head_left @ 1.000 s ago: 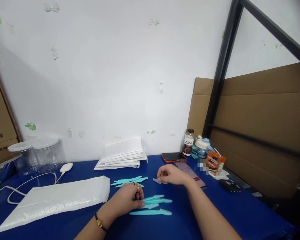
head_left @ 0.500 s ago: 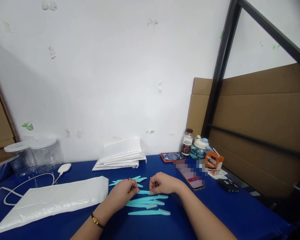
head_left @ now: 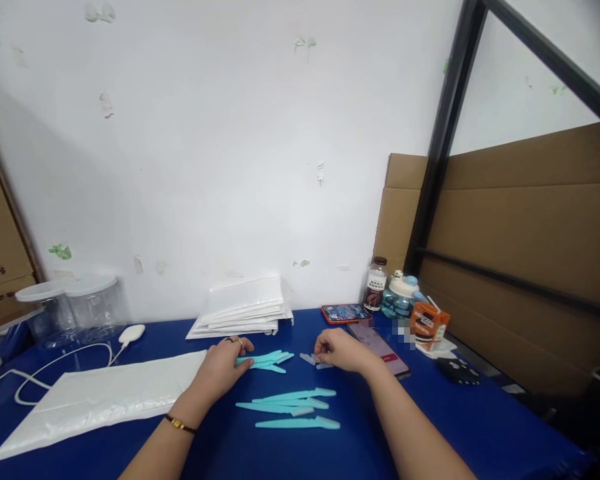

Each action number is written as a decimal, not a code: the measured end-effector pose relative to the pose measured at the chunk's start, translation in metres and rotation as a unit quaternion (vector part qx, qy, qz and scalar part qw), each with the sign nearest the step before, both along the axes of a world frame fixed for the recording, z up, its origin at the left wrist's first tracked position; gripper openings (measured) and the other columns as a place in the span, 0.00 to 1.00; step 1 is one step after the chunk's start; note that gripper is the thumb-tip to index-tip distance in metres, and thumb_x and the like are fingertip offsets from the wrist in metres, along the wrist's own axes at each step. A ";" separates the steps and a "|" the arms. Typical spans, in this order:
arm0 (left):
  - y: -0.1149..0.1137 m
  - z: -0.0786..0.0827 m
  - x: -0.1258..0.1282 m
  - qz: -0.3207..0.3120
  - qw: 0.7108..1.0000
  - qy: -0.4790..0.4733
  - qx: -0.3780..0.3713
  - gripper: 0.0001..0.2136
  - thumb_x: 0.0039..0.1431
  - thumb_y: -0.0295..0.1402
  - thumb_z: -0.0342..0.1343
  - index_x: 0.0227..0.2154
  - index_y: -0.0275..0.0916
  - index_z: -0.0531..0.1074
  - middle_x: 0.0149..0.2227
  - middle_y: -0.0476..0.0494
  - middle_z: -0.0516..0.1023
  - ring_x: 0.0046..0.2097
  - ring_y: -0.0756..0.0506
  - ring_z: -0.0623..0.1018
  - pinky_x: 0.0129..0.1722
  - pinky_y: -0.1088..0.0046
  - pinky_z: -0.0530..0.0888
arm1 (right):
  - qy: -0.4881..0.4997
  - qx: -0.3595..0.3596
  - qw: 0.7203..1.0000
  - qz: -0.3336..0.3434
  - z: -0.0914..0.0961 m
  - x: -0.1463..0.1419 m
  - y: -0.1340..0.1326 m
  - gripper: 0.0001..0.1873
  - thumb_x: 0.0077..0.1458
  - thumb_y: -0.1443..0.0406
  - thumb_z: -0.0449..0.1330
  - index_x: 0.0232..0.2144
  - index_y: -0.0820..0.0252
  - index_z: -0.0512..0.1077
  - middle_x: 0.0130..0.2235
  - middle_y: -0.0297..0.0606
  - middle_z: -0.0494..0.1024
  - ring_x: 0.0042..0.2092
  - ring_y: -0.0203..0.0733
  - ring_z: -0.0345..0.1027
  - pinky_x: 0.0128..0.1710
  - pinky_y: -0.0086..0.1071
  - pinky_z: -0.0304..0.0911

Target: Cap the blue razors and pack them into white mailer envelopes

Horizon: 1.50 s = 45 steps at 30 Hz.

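My left hand (head_left: 227,360) is at the far pile of turquoise eyebrow razors (head_left: 273,361), its thumb and fingers closed on the handle end of one. To the right, my right hand (head_left: 341,350) rests low on the table with fingertips pinched together. Small translucent blade caps (head_left: 308,359) lie right by those fingertips; whether one is between them is hidden. Closer to me, several more eyebrow razors (head_left: 295,404) lie side by side, blade ends to the right. One razor (head_left: 297,424) lies apart, nearest to me.
A white padded mailer (head_left: 115,393) lies at left, with a white cable and plug (head_left: 131,333) behind it. Stacked mailers (head_left: 245,310) stand by the wall. Two phones (head_left: 347,313), a brown-capped bottle (head_left: 376,285), a drink carton (head_left: 430,325) and clear jars (head_left: 93,310) line the back.
My hands have parted from the razor between them. The left moved back and left to the far pile; the right moved right and back, and the blade caps now show beside it.
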<state>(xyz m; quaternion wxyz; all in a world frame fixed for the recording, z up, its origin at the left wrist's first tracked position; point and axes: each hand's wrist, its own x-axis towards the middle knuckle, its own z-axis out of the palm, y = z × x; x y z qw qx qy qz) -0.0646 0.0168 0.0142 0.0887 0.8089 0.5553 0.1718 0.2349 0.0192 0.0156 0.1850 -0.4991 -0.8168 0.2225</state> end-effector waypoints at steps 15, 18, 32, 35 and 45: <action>-0.029 -0.013 0.041 -0.154 0.964 -0.085 -0.198 0.11 0.53 0.41 0.49 0.29 0.39 0.69 0.25 0.52 0.67 0.28 0.51 0.65 0.25 0.78 0.60 | -0.090 -0.104 0.982 0.133 0.005 -0.027 -0.016 0.11 0.41 0.60 0.64 0.29 0.60 0.75 0.23 0.29 0.71 0.23 0.30 0.62 0.21 0.21 0.53; -0.027 -0.012 0.040 -0.147 0.970 -0.084 -0.176 0.12 0.55 0.41 0.47 0.28 0.38 0.68 0.24 0.52 0.66 0.27 0.51 0.64 0.25 0.78 0.59 | -0.072 -0.087 0.985 0.133 0.007 -0.024 -0.016 0.12 0.43 0.59 0.63 0.29 0.61 0.75 0.24 0.31 0.73 0.25 0.31 0.63 0.22 0.21 0.54; 0.007 0.001 -0.003 -0.017 1.000 0.012 -0.006 0.08 0.54 0.35 0.47 0.32 0.42 0.70 0.35 0.47 0.73 0.38 0.46 0.71 0.37 0.74 0.63 | -0.081 0.004 0.996 -0.043 0.008 -0.002 -0.007 0.07 0.41 0.65 0.63 0.28 0.61 0.77 0.27 0.35 0.78 0.26 0.34 0.66 0.23 0.23 0.54; -0.005 0.002 0.007 -0.069 0.997 -0.029 -0.030 0.09 0.51 0.36 0.51 0.35 0.42 0.70 0.39 0.47 0.72 0.41 0.46 0.70 0.41 0.73 0.64 | -0.066 0.010 0.998 0.005 0.010 -0.010 -0.012 0.07 0.45 0.65 0.60 0.29 0.60 0.76 0.28 0.35 0.78 0.27 0.33 0.67 0.24 0.23 0.55; -0.025 -0.004 0.031 -0.135 0.975 -0.040 -0.174 0.05 0.49 0.35 0.52 0.28 0.40 0.69 0.29 0.52 0.70 0.32 0.50 0.68 0.30 0.78 0.62 | -0.034 -0.016 0.997 0.066 0.015 -0.018 -0.018 0.12 0.52 0.65 0.53 0.30 0.62 0.76 0.27 0.34 0.77 0.25 0.31 0.65 0.23 0.21 0.55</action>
